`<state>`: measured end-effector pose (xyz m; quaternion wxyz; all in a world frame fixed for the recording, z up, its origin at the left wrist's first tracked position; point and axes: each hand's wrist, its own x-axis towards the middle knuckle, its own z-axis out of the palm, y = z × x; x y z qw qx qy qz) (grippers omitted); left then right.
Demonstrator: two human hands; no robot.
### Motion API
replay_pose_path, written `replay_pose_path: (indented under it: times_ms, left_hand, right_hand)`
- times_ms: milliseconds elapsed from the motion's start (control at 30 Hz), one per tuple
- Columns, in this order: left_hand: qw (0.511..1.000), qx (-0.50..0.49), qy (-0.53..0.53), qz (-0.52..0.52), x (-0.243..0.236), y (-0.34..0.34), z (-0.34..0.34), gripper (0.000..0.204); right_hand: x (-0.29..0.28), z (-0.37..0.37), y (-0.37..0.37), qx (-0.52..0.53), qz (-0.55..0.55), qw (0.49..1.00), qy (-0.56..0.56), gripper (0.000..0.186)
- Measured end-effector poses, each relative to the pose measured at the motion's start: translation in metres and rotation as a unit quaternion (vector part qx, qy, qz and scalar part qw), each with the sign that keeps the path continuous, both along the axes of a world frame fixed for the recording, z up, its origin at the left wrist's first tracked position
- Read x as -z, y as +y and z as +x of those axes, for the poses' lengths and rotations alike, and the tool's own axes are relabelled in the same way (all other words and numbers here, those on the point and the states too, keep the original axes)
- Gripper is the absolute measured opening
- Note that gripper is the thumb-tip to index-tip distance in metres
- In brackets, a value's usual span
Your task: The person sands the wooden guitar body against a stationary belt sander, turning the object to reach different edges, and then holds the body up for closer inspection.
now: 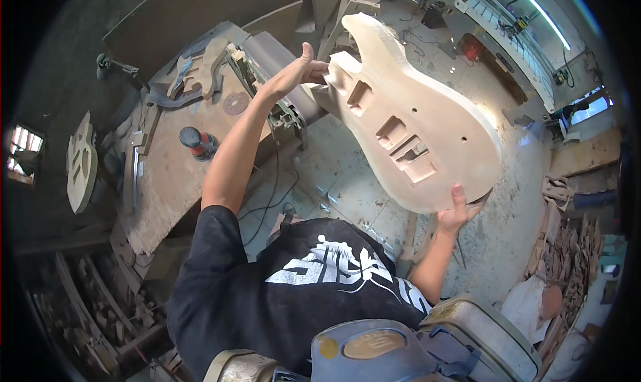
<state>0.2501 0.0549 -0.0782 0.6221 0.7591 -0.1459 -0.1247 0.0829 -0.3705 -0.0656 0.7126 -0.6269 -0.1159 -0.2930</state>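
An unfinished pale wooden electric guitar body [444, 115] is held up in front of me, tilted, with its routed pockets and two small holes facing me. My left hand [300, 72] is at the neck-pocket end, thumb raised, fingers against the edge and partly hidden by the wood. At the rounded lower end, my right hand [457, 212] grips the rim, with the thumb on the face and the other fingers mostly hidden behind it.
Left of me is a wooden workbench [167, 188] bearing a hand sander [198, 144] and a cut-out wooden guitar piece [200, 68]. Beyond stands a belt-sanding machine [272, 56]. Another guitar body [83, 165] is at far left; scrap wood [577, 255] is piled right. Cables cross the dusty floor.
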Motion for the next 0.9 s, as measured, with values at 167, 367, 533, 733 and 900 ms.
replay_pose_path:
  times_ms: [167,367,533,733,900]
  left_hand:
    - [0.996,-0.038,0.049,-0.059,0.009,0.013,-0.023,0.110]
    - [0.997,-0.057,0.041,-0.022,-0.005,0.026,-0.033,0.108]
    - [0.997,-0.069,0.013,0.025,-0.024,0.032,-0.035,0.107]
    - [0.997,-0.056,0.029,0.041,-0.015,0.040,-0.030,0.105]
    - [0.996,-0.046,0.069,-0.029,0.027,0.040,-0.019,0.107]
  right_hand:
    - [0.053,-0.038,0.000,0.027,-0.021,0.998,0.057,0.071]
    - [0.084,-0.058,0.019,-0.007,-0.122,0.974,0.189,0.054]
    - [0.107,-0.049,0.034,-0.036,-0.127,0.967,0.218,0.050]
    - [0.090,-0.046,0.027,-0.025,-0.150,0.966,0.209,0.052]
    - [0.032,-0.053,0.002,-0.023,-0.220,0.958,0.182,0.064]
